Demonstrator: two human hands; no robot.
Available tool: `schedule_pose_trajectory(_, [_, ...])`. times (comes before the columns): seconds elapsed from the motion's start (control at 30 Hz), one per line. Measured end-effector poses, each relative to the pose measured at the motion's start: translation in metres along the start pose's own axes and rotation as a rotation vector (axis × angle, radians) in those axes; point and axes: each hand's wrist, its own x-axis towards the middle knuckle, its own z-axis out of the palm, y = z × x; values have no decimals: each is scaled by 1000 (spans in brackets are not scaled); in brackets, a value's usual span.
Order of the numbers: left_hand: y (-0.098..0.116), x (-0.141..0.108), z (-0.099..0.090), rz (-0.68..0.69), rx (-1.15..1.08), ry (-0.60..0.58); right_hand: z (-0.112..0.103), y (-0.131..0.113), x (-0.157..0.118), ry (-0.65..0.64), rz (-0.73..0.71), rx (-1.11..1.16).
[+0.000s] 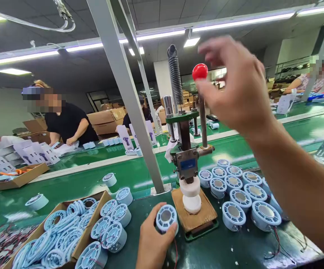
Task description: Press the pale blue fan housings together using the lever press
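Observation:
My left hand point(158, 235) grips a round light-blue plastic housing point(166, 218) with a silver disc in its middle, fingers and thumb around its rim. A red wire hangs below it. It is beside the base of a hand press point(188, 164), left of the press's white lower pad point(192, 204). The white upper pad point(190, 186) sits right above the lower one. My right hand point(235, 82), slightly blurred, is raised at the red ball knob point(200, 71) of the press lever. Its fingers are apart and curved, with the thumb overlapping the knob's lower edge; contact is unclear.
Several housings with silver discs point(239, 200) stand right of the press. More housings point(114, 235) stand left, beside a cardboard box point(76, 239) of light-blue rings. A grey post point(131, 93) rises behind. Across the green conveyor point(94, 172) a person point(66, 123) works.

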Motion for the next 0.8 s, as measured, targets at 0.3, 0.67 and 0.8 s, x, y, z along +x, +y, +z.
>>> schedule_pose_trajectory(0.3, [34,48,70,140,-291,-249,67,51,56,-78,272,65])
schedule_pose_trajectory(0.67, [24,48,66,131,-363,-407,41,46,59,-262,424,459])
schedule_pose_trajectory(0.8, [8,40,53,135,-353,-389,-29,4,-5,-119,302,446])
